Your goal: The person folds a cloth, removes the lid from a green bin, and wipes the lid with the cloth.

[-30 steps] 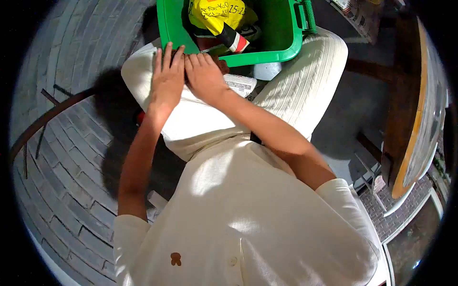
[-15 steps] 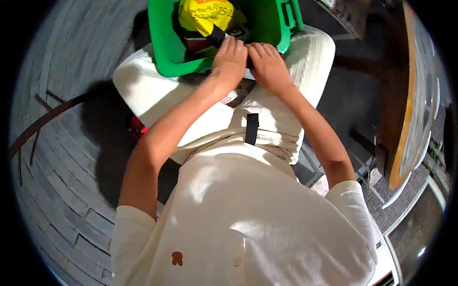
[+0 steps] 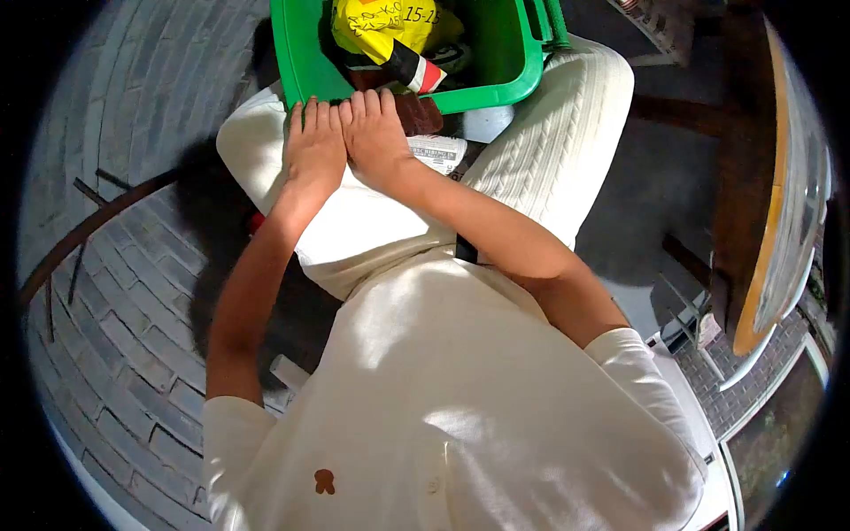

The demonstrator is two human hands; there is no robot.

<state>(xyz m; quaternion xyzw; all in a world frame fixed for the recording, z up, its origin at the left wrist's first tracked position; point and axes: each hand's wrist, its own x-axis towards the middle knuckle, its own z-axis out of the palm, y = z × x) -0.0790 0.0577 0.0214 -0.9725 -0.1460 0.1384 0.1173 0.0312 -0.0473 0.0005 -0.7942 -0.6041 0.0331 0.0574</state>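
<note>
A green plastic bin (image 3: 490,96) stands at my knees. My left hand (image 3: 314,152) lies at its near rim, fingers close together and bent over the edge. Right beside it, touching, my right hand (image 3: 375,133) has its fingers curled over a dark brown folded piece (image 3: 418,115), perhaps cloth or leather, that lies along the rim. My fingertips are partly hidden behind the edge. Inside the bin sits a yellow bag (image 3: 390,31) with black print and a black, white and red corner. Below the brown piece, printed paper (image 3: 436,152) shows between my legs.
A wooden-edged table (image 3: 761,265) stands to the right, with pale chair parts below it. Grey brick paving (image 3: 133,292) covers the left, where a curved dark metal bar (image 3: 106,212) stands. A small red thing (image 3: 256,221) is beside my left leg.
Both hands have slid left along the bin's near rim. The brown piece, the paper and the bag's red and white corner now show where the hands were.
</note>
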